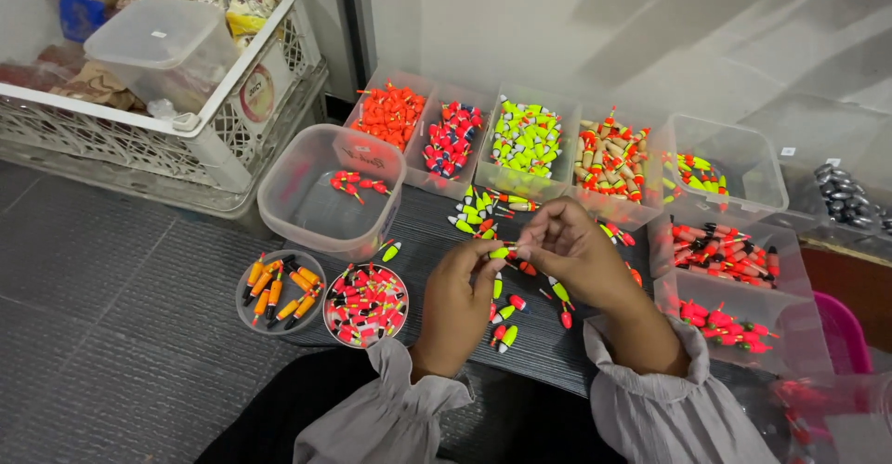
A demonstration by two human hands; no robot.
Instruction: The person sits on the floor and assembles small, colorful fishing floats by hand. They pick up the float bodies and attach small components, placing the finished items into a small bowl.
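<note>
Hands meet over the dark mat (548, 339) — left hand (457, 301) and right hand (569, 250) both pinching one small yellow-green float (502, 252) between fingertips, loose floats (506, 320) scattered just beneath, tubs of sorted floats (525, 139) lined up beyond.

Two hands (520, 269), two round bowls (321, 301) of floats, eight clear plastic tubs (279, 199), one white crate (214, 120).

Single head view, steep downward look from above the person's sleeves, close over the dark worktop (437, 227), facing the wall; floor at left.
</note>
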